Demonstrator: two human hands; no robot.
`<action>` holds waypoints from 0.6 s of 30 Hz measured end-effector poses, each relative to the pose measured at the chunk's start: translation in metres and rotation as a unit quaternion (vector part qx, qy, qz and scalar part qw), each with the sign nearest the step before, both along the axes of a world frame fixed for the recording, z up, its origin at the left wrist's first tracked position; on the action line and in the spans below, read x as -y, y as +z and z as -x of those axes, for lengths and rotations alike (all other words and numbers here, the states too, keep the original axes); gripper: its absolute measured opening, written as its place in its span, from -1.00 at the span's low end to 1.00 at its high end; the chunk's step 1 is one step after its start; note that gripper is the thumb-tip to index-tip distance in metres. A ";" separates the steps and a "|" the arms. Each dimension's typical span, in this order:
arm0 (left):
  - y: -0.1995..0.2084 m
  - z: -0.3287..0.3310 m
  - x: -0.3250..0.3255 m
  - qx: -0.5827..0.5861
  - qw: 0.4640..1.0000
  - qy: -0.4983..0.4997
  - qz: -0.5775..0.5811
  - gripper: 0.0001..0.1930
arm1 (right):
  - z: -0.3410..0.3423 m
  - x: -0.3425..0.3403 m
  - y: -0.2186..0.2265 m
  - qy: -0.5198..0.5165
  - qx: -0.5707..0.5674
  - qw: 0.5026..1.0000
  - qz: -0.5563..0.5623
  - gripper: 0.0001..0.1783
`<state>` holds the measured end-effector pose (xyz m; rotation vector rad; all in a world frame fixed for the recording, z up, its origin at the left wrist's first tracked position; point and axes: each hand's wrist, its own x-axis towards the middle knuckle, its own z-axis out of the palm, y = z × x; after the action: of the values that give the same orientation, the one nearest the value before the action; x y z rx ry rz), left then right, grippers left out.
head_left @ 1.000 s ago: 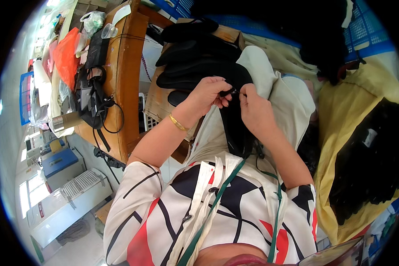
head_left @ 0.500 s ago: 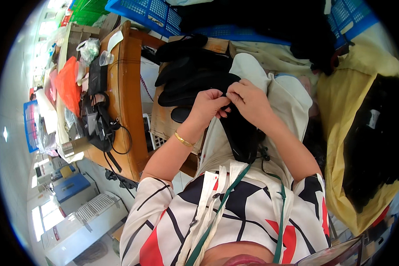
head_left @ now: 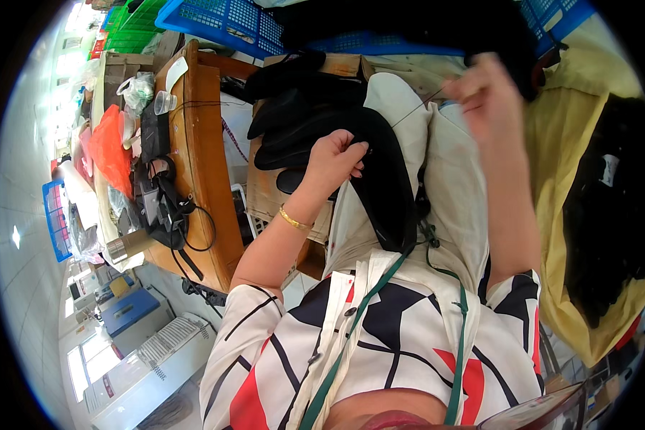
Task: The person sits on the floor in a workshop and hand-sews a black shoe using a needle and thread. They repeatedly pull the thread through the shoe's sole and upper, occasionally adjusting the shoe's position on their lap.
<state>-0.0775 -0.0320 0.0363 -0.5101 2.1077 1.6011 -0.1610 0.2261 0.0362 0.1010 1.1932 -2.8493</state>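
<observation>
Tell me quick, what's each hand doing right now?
Left hand: closed, pinching the black cloth piece.
Right hand: blurred, but looks closed, holding a thin thread.

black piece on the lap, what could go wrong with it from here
The dark thread stretches from near the left hand toward the raised right hand; too hard a pull might snap it or pucker the black piece.

The left hand pinches the piece near one edge, so a tug could slip it from those fingers.

Other black pieces lie right beside it, so a slack thread might catch on them and be hard to spot.
</observation>
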 end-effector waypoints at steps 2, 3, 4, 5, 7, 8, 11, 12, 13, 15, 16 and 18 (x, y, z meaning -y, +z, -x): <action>-0.003 0.000 0.000 -0.012 1.000 -0.006 -0.004 -0.83 | 0.013 -0.036 0.008 -0.143 -0.056 0.979 0.134 -0.78; -0.005 -0.001 0.000 -0.017 1.000 -0.008 -0.006 -0.83 | 0.015 -0.039 0.007 -0.186 -0.074 0.977 0.068 -0.84; -0.006 0.000 0.001 -0.018 1.000 -0.012 0.000 -0.81 | 0.015 -0.041 0.007 -0.228 -0.092 0.969 0.003 -0.89; -0.007 0.000 0.001 -0.018 1.000 -0.017 0.005 -0.80 | 0.008 -0.029 0.007 -0.213 -0.091 0.966 -0.115 -0.94; -0.005 0.000 0.001 -0.028 0.999 -0.024 0.019 -0.75 | -0.017 0.000 0.005 -0.108 -0.095 0.938 -0.316 -0.82; -0.001 0.000 -0.001 -0.040 0.998 -0.029 0.029 -0.72 | -0.028 0.008 -0.009 -0.042 -0.146 0.903 -0.403 -0.76; 0.003 -0.008 0.006 -0.092 0.990 -0.004 0.103 -0.62 | -0.044 0.031 -0.032 0.029 -0.328 0.690 -0.645 -0.65; 0.003 -0.012 0.011 -0.113 0.984 0.008 0.134 -0.59 | -0.046 0.036 -0.037 0.047 -0.339 0.670 -0.659 -0.68; 0.004 -0.016 0.016 -0.100 0.984 0.003 0.146 -0.55 | -0.047 0.040 -0.042 0.065 -0.349 0.648 -0.674 -0.70; 0.003 -0.019 0.015 -0.005 0.993 0.001 0.118 -0.51 | -0.046 0.044 -0.049 0.075 -0.370 0.623 -0.685 -0.76; 0.002 -0.021 0.014 0.043 0.994 0.002 0.105 -0.49 | -0.045 0.045 -0.052 0.068 -0.382 0.620 -0.681 -0.78; 0.001 -0.022 0.016 0.043 0.999 0.015 0.000 -0.57 | -0.042 0.047 -0.056 0.059 -0.400 0.611 -0.681 -0.82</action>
<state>-0.0556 -0.0476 0.0371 -0.6034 2.0447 1.5673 -0.1192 0.1795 -0.0200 -1.1948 2.9524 -1.0531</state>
